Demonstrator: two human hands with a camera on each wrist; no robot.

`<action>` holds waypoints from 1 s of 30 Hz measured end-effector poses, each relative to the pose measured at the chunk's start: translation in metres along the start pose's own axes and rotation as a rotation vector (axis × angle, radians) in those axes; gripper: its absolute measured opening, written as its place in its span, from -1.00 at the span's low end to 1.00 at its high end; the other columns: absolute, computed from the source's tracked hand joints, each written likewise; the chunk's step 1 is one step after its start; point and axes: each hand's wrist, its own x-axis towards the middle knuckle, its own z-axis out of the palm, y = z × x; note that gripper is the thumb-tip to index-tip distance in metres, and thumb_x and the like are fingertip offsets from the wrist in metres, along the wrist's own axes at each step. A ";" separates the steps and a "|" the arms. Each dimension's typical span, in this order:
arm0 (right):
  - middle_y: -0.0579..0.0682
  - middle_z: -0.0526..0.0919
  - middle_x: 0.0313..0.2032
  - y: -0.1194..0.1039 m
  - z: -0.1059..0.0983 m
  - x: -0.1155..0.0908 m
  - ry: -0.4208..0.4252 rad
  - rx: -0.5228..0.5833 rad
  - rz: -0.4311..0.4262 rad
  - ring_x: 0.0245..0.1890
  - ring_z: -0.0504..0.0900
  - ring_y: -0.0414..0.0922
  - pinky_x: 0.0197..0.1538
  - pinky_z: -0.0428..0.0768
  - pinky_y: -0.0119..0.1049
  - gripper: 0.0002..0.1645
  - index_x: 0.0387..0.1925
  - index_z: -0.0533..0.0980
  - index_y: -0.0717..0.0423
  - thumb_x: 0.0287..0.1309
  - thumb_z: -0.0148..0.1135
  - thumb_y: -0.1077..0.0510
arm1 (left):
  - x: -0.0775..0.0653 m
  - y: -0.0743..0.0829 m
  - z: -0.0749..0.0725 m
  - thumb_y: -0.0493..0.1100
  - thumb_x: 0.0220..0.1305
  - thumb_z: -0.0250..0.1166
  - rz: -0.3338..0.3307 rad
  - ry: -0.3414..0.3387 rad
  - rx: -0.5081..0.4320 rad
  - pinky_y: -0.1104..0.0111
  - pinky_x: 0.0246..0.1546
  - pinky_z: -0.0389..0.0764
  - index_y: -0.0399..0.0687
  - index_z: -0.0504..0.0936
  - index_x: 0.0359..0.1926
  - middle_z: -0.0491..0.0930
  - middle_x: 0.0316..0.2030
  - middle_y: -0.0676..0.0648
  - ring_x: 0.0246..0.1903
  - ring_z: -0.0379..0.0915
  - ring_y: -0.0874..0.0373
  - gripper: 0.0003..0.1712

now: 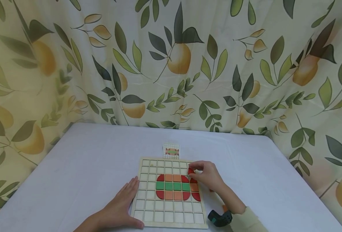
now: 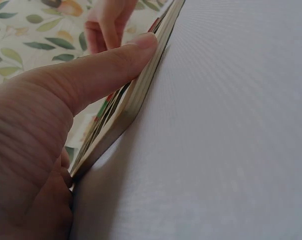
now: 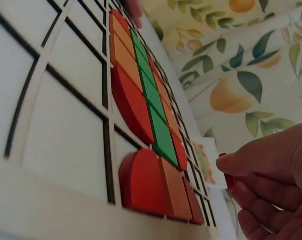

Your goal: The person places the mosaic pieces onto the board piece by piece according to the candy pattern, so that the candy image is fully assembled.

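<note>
A wooden grid board (image 1: pixel 147 214) lies on the table with red, orange and green tiles (image 1: pixel 173 186) set in its middle rows. My right hand (image 1: pixel 207 174) pinches a small red tile (image 3: pixel 229 181) between thumb and fingers, above the board's upper right. Below that tile, the right column holds a curved red tile (image 3: pixel 143 182), an orange tile (image 3: pixel 174 192) and another red one. My left hand (image 1: pixel 118 201) rests along the board's left side, fingers extended, thumb (image 2: pixel 116 65) on the edge near the lower corner.
A small card (image 1: pixel 171 151) with a printed candy-like pattern lies just beyond the board's far edge. A loose orange piece (image 1: pixel 225 208) lies by my right forearm, which wears a black wrist device (image 1: pixel 220 219). A fruit-patterned curtain (image 1: pixel 165 64) hangs behind the white table (image 1: pixel 101 154).
</note>
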 end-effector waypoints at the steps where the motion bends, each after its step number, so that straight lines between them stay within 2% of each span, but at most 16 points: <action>1: -0.07 0.66 -0.31 -0.002 0.001 0.001 -0.003 0.007 -0.006 -0.17 0.59 -0.04 -0.10 0.59 -0.13 -0.67 -0.22 0.64 0.17 -0.15 0.43 0.29 | 0.000 0.000 0.000 0.50 -0.37 0.34 0.002 0.001 0.001 0.70 0.15 -0.52 -0.32 -0.15 0.39 -0.21 0.40 -0.23 0.37 -0.35 -0.02 0.51; 11: -0.03 0.66 -0.28 -0.019 0.019 0.006 -0.063 0.058 -0.071 -0.18 0.60 -0.04 -0.11 0.60 -0.16 -0.68 -0.21 0.63 0.19 -0.12 0.41 0.29 | 0.000 0.001 -0.001 0.51 -0.36 0.33 0.019 0.008 0.010 0.68 0.17 -0.52 -0.34 -0.15 0.39 -0.20 0.40 -0.24 0.37 -0.34 -0.03 0.51; 19: -0.05 0.65 -0.27 -0.025 0.032 0.010 -0.150 0.091 -0.114 -0.17 0.58 -0.04 -0.12 0.60 -0.18 -0.67 -0.18 0.63 0.19 -0.09 0.41 0.23 | 0.000 0.000 -0.001 0.49 -0.35 0.34 0.031 0.014 0.009 0.68 0.17 -0.51 -0.36 -0.14 0.38 -0.19 0.40 -0.25 0.37 -0.33 -0.04 0.50; 30: -0.03 0.66 -0.29 -0.039 0.054 0.012 -0.248 0.072 -0.248 -0.24 0.61 -0.11 -0.17 0.60 -0.30 -0.71 -0.22 0.63 0.22 -0.08 0.40 0.27 | 0.001 -0.001 0.000 0.49 -0.35 0.35 -0.001 -0.006 0.000 0.70 0.15 -0.53 -0.31 -0.14 0.40 -0.21 0.40 -0.21 0.37 -0.36 -0.02 0.49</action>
